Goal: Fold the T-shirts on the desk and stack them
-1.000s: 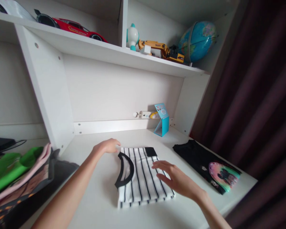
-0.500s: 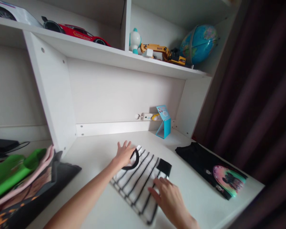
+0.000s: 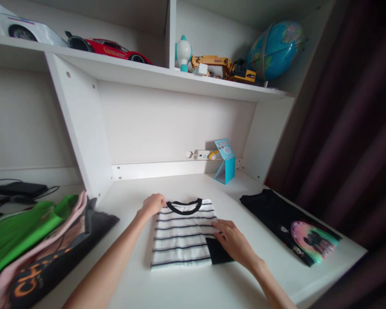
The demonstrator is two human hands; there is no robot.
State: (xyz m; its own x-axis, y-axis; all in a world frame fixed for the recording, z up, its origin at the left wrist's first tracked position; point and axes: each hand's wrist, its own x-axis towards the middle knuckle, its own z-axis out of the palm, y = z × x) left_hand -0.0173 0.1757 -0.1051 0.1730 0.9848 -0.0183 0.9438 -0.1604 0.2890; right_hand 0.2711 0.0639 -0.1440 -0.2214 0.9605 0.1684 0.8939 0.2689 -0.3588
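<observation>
1. The left hand [image 3: 153, 203] is at the far left corner of the striped shirt [image 3: 182, 234], left of the collar [image 3: 184, 210]. Its fingers are curled in close together and meet the cloth; whether they pinch it, I cannot tell.
2. The right hand [image 3: 234, 241] is at the shirt's right edge, palm down. Its fingers are stretched out, only slightly apart, with the tips touching the cloth just on the far side of the black block [image 3: 216, 251]. It grips nothing visible.
3. The striped shirt lies folded flat on the desk [image 3: 167, 292], between the two hands. The collar is at its far edge, the stripes run left to right, and the black block is at the near right corner.
4. Half a second earlier the shirt sits askew, its collar towards the far left, stripes slanting and block on the far right; now it is turned nearly square.
5. The left hand's fingers, spread over the collar then, are now drawn together at the corner. The right hand is at the right side in both.
6. The black shirt [image 3: 278, 219] on the right, the pile [image 3: 46, 236] of clothes on the left and the blue stand [image 3: 230, 169] at the far side are unmoved.
</observation>
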